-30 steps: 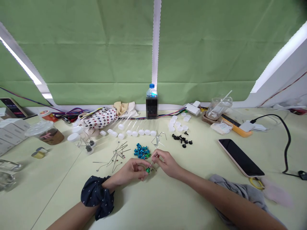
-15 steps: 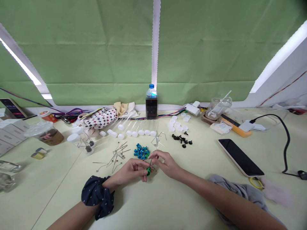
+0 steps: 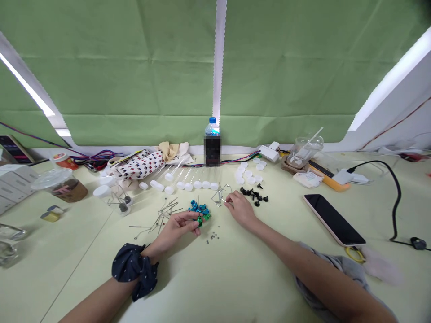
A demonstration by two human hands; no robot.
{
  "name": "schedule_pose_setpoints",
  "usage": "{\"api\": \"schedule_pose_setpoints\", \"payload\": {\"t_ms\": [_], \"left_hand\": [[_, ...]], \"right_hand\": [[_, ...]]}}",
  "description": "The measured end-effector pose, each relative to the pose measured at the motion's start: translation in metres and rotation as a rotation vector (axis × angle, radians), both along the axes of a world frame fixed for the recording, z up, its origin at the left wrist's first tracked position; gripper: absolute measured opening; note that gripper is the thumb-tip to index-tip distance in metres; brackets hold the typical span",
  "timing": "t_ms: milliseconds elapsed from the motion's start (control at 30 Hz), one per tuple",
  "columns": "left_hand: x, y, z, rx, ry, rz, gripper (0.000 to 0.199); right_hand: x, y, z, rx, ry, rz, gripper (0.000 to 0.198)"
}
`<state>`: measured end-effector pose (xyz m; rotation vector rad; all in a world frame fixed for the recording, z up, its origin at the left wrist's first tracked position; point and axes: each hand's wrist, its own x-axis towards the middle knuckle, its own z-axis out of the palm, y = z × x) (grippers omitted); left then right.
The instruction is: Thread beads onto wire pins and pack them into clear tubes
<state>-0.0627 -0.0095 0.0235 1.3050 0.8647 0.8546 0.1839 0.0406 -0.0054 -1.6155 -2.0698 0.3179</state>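
Observation:
My left hand (image 3: 183, 224) pinches a small shiny green metal part (image 3: 200, 221) between thumb and fingers. A thin rod seems to rise from behind it. Close behind that hand lies a pile of blue metal parts (image 3: 194, 206), with some green ones at its edge. My right hand (image 3: 240, 208) reaches to a group of thin bent metal wires (image 3: 218, 197), its thumb and forefinger closed on the end of one wire. Tiny grey pieces (image 3: 213, 236) lie between my hands. Longer metal rods (image 3: 163, 213) are scattered behind my left hand.
Black screws (image 3: 257, 196) and white caps (image 3: 251, 180) lie to the right. White-capped clear tubes (image 3: 188, 186) stretch along the back. A phone (image 3: 333, 220) rests at right, a drink cup (image 3: 65, 188) at left. A bottle (image 3: 212, 130) stands at the back.
My right hand has left the green part and moved back and right to the bent wires. My left hand has shifted slightly left and back with the green part, uncovering the tiny grey pieces.

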Motion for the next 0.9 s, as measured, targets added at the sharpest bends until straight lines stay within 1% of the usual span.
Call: {"api": "schedule_pose_setpoints", "payload": {"t_ms": [267, 333, 400, 500, 600, 667, 767, 900], "left_hand": [[-0.003, 0.002, 0.002, 0.009, 0.018, 0.073, 0.027], [-0.003, 0.002, 0.002, 0.008, 0.018, 0.079, 0.027], [-0.003, 0.002, 0.002, 0.006, 0.024, 0.085, 0.028], [-0.003, 0.002, 0.002, 0.008, 0.038, 0.095, 0.031], [-0.003, 0.002, 0.001, 0.005, 0.042, 0.097, 0.031], [-0.003, 0.002, 0.001, 0.002, 0.041, 0.095, 0.031], [-0.003, 0.002, 0.001, 0.005, 0.046, 0.093, 0.032], [-0.003, 0.002, 0.001, 0.01, 0.048, 0.092, 0.032]], "right_hand": [[0.007, -0.009, 0.009, -0.104, -0.149, -0.041, 0.011], [0.011, -0.011, 0.012, -0.172, -0.124, -0.024, 0.016], [0.014, -0.011, 0.015, -0.231, -0.036, -0.002, 0.018], [0.02, -0.006, 0.017, -0.251, 0.091, 0.056, 0.012], [0.027, 0.0, 0.021, -0.279, 0.092, 0.177, 0.031], [0.032, 0.002, 0.024, -0.312, 0.062, 0.251, 0.037], [0.036, 0.002, 0.028, -0.334, 0.042, 0.3, 0.033], [0.035, 0.002, 0.029, -0.307, 0.055, 0.312, 0.02]]}}
